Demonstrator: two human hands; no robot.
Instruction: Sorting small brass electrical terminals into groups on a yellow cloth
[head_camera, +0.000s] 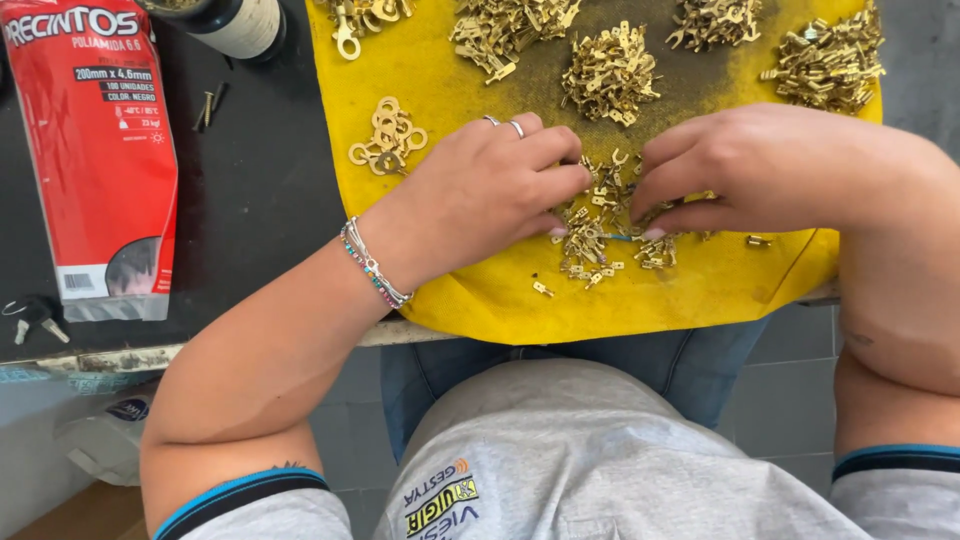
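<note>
Currently, small brass pieces on the yellow cloth are pinched by the left hand and right hand.

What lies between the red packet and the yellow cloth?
In the head view, mostly bare dark table lies between the red packet and the yellow cloth; two small screws lie on it near the top.

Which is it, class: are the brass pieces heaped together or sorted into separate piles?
Sorted: separate piles sit apart on the yellow cloth.
</note>
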